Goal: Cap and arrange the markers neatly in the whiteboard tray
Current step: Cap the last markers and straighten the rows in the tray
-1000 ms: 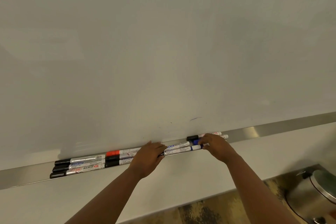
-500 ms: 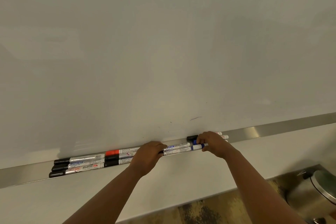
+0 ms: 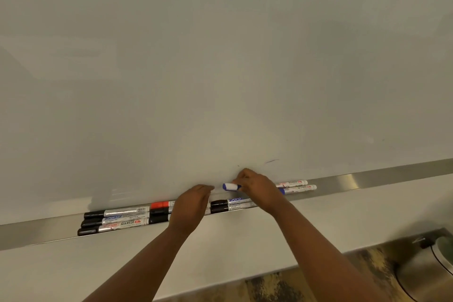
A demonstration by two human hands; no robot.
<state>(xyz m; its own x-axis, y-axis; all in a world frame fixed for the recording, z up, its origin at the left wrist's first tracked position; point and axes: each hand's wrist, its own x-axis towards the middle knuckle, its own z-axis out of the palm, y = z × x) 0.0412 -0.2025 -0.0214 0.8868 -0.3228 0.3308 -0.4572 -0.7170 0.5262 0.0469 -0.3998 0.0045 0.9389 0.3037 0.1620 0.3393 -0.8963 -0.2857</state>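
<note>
Currently the right hand [image 3: 257, 190] pinches the blue-tipped marker [image 3: 231, 187] above the tray [image 3: 392, 176]. Its long axis runs 9-to-3 o'clock; the left hand [image 3: 193, 206], fingers curled, grip unclear, lies at 9 o'clock, nearest its free end.

Brushed-metal whiteboard tray [image 3: 382, 177] — dull sheen; markers [image 3: 122, 218] in glossy plastic; whiteboard [image 3: 220, 68] smooth, faintly glossy.

You have a metal bin [image 3: 424, 274] with a rounded lid at lower right, standing on mottled brown carpet [image 3: 274, 287] below the pale wall [image 3: 220, 252].
</note>
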